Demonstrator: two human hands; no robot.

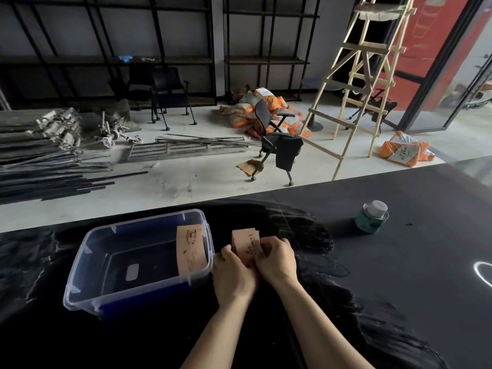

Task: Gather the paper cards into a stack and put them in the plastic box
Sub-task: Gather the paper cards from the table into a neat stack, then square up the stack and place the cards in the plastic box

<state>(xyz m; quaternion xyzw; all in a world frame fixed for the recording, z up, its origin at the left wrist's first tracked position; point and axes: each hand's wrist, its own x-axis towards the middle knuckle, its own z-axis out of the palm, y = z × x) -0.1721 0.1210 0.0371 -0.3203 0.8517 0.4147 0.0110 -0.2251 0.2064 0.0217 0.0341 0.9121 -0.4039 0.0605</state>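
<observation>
A clear plastic box sits on the black table, left of centre. Inside it, a tan paper card leans against the right wall. Just right of the box, both my hands hold a small stack of tan cards on edge above the table. My left hand grips the stack's left side. My right hand presses on its right side, fingers over the front card. The lower part of the stack is hidden by my fingers.
A small jar with a pale lid stands on the table at the far right. The table's far edge runs just behind the box. Beyond it are an office chair, a wooden ladder and metal bars on the floor.
</observation>
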